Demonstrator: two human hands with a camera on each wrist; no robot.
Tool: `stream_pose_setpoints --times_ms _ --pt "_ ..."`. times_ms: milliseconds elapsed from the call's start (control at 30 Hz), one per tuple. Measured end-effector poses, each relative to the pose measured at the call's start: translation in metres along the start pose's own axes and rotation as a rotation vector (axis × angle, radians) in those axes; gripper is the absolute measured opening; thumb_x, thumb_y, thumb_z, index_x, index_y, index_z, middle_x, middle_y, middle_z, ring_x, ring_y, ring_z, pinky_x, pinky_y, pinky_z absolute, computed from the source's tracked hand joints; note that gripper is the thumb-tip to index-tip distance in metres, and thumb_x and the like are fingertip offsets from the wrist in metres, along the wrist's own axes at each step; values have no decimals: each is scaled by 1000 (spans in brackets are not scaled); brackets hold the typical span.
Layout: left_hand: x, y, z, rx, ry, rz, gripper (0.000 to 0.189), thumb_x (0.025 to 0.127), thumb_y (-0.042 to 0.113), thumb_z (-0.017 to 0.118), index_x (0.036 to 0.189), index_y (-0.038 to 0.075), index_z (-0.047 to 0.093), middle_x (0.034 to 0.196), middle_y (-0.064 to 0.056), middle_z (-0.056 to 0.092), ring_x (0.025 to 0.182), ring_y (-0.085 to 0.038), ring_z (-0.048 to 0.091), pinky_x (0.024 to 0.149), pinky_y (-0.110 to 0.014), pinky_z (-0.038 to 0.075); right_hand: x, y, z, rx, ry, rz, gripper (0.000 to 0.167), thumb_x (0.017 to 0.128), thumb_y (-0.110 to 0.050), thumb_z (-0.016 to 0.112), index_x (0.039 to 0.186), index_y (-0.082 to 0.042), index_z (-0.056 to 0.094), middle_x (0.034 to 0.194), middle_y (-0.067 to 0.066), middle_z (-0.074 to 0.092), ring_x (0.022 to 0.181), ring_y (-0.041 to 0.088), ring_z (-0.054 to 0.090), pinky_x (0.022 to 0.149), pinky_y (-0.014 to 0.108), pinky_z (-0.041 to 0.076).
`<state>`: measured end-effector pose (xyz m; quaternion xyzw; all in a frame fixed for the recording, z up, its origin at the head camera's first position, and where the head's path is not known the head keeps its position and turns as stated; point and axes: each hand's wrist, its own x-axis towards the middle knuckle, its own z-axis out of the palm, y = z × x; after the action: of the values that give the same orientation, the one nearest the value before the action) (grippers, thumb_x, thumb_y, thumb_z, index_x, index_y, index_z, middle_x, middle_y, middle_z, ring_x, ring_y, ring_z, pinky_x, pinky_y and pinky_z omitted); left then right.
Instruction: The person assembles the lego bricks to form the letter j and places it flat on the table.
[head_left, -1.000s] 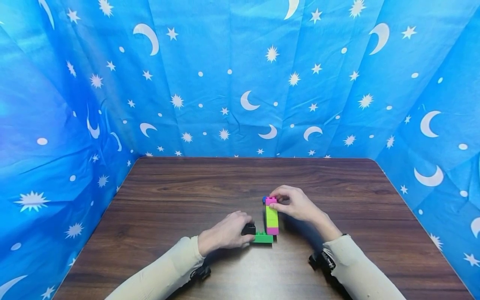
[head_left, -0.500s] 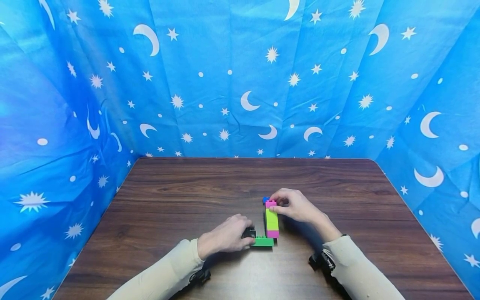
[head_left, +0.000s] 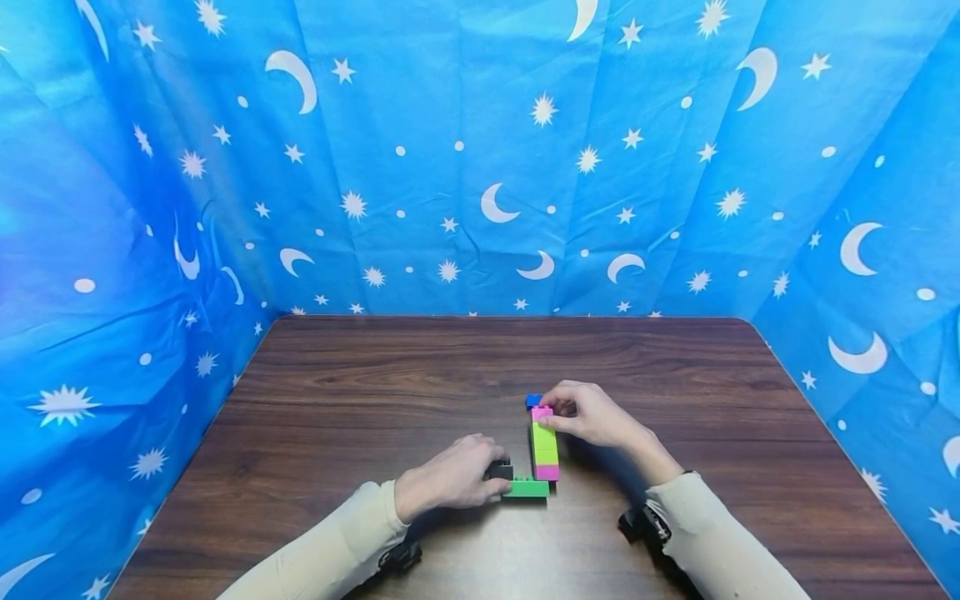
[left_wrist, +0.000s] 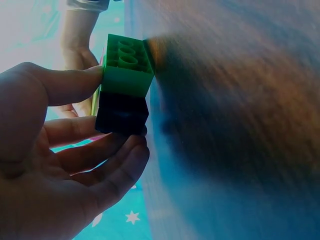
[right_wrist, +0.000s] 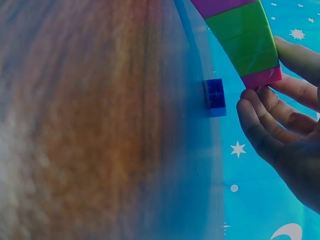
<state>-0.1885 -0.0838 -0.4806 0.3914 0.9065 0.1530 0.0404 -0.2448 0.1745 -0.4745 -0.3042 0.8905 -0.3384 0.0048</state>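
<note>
My left hand grips a green toy building brick and a black brick that sits against it. In the left wrist view the thumb presses the green brick's side, and the fingers curl under the black brick. My right hand pinches the top of an upright stack of bricks, pink at both ends and lime green between. The stack's foot stands right at the green brick's right end. In the right wrist view, thumb and fingertips are at the pink end brick.
A small blue brick lies on the wooden table just behind the stack. Blue cloth with white stars and moons hangs around the table's back and sides. A black wrist camera sits under the right sleeve.
Both hands and the bricks they hold have shifted slightly toward me. More of the blue brick shows behind the stack. Both grips look the same.
</note>
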Motion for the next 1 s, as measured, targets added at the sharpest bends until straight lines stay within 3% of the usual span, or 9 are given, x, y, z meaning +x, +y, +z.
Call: stream_pose_setpoints --times_ms 733,1000 --pt "-4 2 -1 -5 -27 21 20 89 34 69 93 15 70 82 7 63 73 -4 53 73 -23 48 4 0 3 -28 -73 32 26 88 -35 72 103 -14 71 90 -7 65 77 6 55 66 23 48" --pt "-4 3 -1 -8 -39 15 18 88 34 70 90 16 69 80 8 60 70 -2 51 66 -19 46 5 3 4 -31 -110 41 24 88 -34 71 102 -14 72 86 -9 65 74 6 55 65 23 47"
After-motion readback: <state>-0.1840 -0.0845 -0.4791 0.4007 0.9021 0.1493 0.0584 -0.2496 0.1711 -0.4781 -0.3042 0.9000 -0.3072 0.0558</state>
